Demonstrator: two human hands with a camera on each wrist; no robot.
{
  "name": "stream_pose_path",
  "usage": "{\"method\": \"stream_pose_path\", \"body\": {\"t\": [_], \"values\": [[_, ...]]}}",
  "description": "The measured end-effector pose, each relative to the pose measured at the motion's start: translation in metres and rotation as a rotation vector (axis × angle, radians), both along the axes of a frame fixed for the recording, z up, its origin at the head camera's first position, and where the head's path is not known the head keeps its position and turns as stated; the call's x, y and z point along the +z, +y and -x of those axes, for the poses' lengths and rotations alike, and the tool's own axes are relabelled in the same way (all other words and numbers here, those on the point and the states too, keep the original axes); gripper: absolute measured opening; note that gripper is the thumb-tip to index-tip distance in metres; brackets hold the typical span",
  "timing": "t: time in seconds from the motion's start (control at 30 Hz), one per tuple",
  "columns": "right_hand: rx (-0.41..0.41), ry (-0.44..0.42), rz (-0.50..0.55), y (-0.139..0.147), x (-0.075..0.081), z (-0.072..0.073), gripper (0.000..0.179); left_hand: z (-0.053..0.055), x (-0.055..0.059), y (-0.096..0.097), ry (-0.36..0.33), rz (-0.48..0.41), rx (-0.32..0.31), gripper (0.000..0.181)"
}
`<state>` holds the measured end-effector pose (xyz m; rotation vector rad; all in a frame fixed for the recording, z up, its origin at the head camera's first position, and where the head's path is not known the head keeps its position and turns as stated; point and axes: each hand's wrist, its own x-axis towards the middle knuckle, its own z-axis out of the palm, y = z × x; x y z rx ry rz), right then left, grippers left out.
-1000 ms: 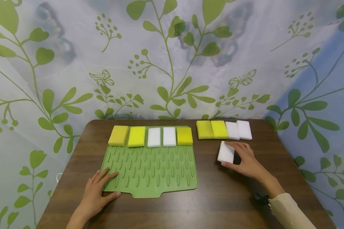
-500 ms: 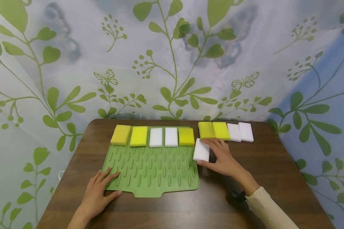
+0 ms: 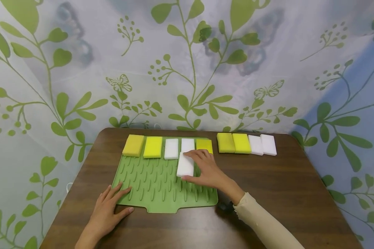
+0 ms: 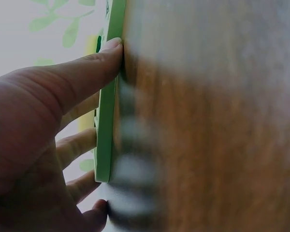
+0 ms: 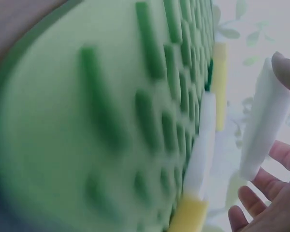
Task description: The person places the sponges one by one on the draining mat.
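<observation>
My right hand (image 3: pixel 209 171) pinches a white sponge (image 3: pixel 185 166) between thumb and fingertips, over the ridged green drying mat (image 3: pixel 162 204). In the right wrist view that white sponge (image 5: pixel 263 121) is raised off the ridges. Along the mat's back edge lies a row of sponges: an orange-yellow sponge (image 3: pixel 133 145), a bright yellow sponge (image 3: pixel 153 147), two white sponges (image 3: pixel 171 149) and a darker yellow sponge (image 3: pixel 204 144), the last partly behind my right hand. My left hand (image 3: pixel 105 215) rests at the mat's front left corner, fingers spread, its thumb (image 4: pixel 92 70) by the mat's edge.
To the right of the mat, near the table's back edge, a second row holds an olive-yellow sponge (image 3: pixel 225 143), a bright yellow sponge (image 3: pixel 241 143) and two white sponges (image 3: pixel 268 145). Behind the brown wooden table (image 3: pixel 268 193) hangs a leaf-patterned cloth (image 3: pixel 187 69).
My right hand has carried the white sponge leftward, from the bare table to the right of the mat to over the mat. My left hand has stayed at the mat's corner.
</observation>
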<state>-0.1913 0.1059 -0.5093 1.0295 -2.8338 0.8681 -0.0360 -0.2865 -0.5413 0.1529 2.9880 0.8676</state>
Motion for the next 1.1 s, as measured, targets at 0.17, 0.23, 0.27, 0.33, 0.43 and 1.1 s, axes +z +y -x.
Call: {"method": "stream_pose_path", "body": {"t": [0.17,0.23,0.27,0.33,0.43,1.1], "values": [[0.048,-0.036,-0.048,-0.046,-0.003,0.001,0.086,-0.001,0.000,-0.002,0.011,0.012,0.005,0.069],[0.060,-0.039,-0.072,-0.065,-0.003,-0.001,0.087,-0.002,0.000,-0.003,0.022,0.020,0.008,0.069],[0.060,-0.038,-0.083,-0.074,-0.003,-0.002,0.087,-0.003,0.000,-0.003,0.027,0.020,0.009,0.069],[0.054,-0.027,-0.111,-0.091,-0.003,-0.004,0.087,-0.002,0.001,-0.002,0.038,0.024,0.008,0.068],[0.034,-0.004,-0.145,-0.113,-0.003,-0.009,0.087,-0.002,0.002,-0.001,0.050,0.026,0.001,0.068],[0.043,-0.056,-0.213,-0.213,-0.004,-0.017,0.089,-0.009,-0.001,-0.005,0.071,0.026,-0.007,0.066]]}}
